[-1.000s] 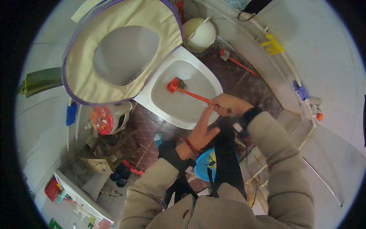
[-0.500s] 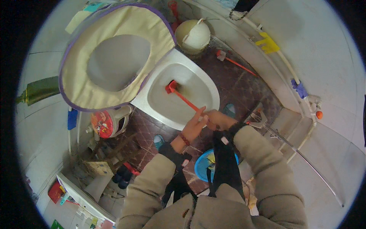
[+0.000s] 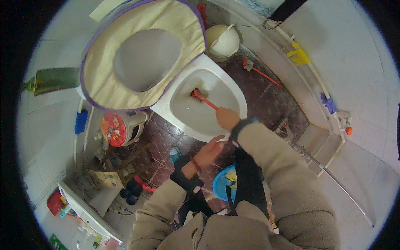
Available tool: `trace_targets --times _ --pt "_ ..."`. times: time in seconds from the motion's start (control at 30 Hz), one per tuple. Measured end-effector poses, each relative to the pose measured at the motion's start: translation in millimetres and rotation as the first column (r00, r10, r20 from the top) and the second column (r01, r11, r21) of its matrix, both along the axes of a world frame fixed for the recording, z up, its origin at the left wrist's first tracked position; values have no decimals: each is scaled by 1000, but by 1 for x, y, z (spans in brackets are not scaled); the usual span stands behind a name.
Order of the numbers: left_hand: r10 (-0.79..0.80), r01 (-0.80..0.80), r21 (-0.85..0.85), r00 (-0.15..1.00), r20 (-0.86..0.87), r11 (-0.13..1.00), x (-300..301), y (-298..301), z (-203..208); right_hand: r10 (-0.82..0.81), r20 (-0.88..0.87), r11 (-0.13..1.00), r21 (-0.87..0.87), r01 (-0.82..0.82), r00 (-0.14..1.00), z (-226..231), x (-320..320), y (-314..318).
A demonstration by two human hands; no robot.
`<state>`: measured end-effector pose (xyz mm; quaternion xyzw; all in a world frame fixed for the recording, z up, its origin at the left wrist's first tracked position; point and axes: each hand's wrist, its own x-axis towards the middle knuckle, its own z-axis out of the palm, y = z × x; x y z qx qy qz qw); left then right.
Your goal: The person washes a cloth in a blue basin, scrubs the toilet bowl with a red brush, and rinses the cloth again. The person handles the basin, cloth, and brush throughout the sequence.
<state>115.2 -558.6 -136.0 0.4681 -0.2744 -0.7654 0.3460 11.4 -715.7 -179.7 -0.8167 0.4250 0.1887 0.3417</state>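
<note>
My right hand is wrapped round the handle of a red toilet brush. The brush head is down in the drain hole of the white toilet bowl. Just outside the bowl's front rim, my left hand is empty with its fingers stretched out, near my right wrist. The toilet seat stands raised, wearing a cream cover with purple trim.
Behind the bowl sits a white bucket, with a second red brush on the floor to its right. A blue basin stands by my legs. At left is a red-topped stool; a metal pole leans at right.
My right hand has moved forward over the bowl, pushing the brush head deeper into the drain. The left hand has come off the handle and dropped back. The view has shifted slightly.
</note>
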Motion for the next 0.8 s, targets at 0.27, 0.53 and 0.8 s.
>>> trace_targets --times 0.27,0.53,0.8 --pt "98 -104 123 994 55 987 61 32 10 102 -155 991 -67 -113 983 35 -20 25" --pt "184 -184 72 983 -2 980 67 50 14 467 -12 868 -184 -461 884 -5 -6 33" --pt "120 -123 147 992 29 981 82 48 6 239 -42 964 -110 -242 970 45 28 -8"
